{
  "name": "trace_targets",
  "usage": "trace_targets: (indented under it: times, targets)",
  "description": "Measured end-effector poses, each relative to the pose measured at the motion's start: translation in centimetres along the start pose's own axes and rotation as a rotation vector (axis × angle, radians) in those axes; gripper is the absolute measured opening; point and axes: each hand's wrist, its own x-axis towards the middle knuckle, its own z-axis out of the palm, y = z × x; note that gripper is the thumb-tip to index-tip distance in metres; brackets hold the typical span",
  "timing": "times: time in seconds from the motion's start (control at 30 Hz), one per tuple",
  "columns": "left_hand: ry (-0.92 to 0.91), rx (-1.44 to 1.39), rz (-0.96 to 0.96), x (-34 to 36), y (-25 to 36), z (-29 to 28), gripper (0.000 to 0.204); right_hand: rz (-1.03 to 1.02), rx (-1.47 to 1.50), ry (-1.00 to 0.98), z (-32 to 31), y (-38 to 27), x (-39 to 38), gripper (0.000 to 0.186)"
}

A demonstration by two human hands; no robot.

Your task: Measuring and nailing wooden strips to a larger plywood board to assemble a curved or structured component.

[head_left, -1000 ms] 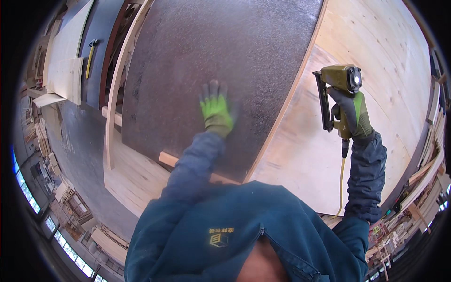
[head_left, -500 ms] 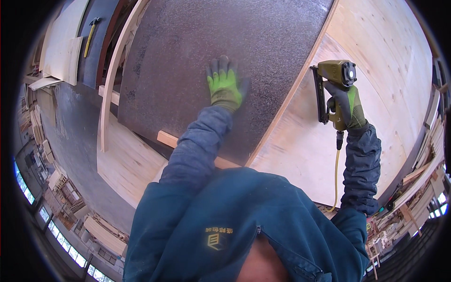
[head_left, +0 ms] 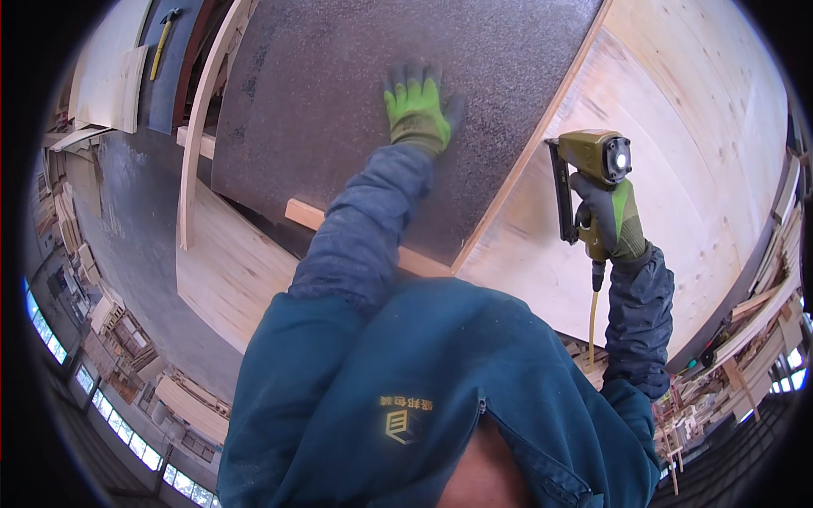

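The dark speckled panel [head_left: 356, 102] lies across the table's [head_left: 677, 152] pale plywood top, its long wood-trimmed edge running diagonally. The left hand [head_left: 417, 106], gloved green, presses flat and open on it. The right hand [head_left: 614, 222] grips a nail gun [head_left: 593, 169] just beside that edge, over bare plywood. A hammer [head_left: 161, 38] lies near the far left corner, well apart

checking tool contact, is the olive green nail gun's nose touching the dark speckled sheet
No, the olive green nail gun in the right hand sits over pale plywood.
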Motion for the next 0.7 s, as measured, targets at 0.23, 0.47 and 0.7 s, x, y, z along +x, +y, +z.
trace_targets:
  times: [0.23, 0.47, 0.7]
  targets:
    - [0.001, -0.014, -0.015, 0.8, 0.0, 0.8, 0.089, 0.119, 0.026, -0.021, 4.3, 3.3, -4.1, 0.032]
    - [0.066, 0.016, -0.006, 0.7, -0.3, 2.0, 0.092, 0.137, 0.059, -0.062, 8.2, 6.8, -8.6, 0.03]
    - [0.182, -0.053, 0.037, 1.1, -0.1, 2.7, 0.086, 0.179, 0.091, -0.089, 11.4, 10.1, -12.2, 0.031]
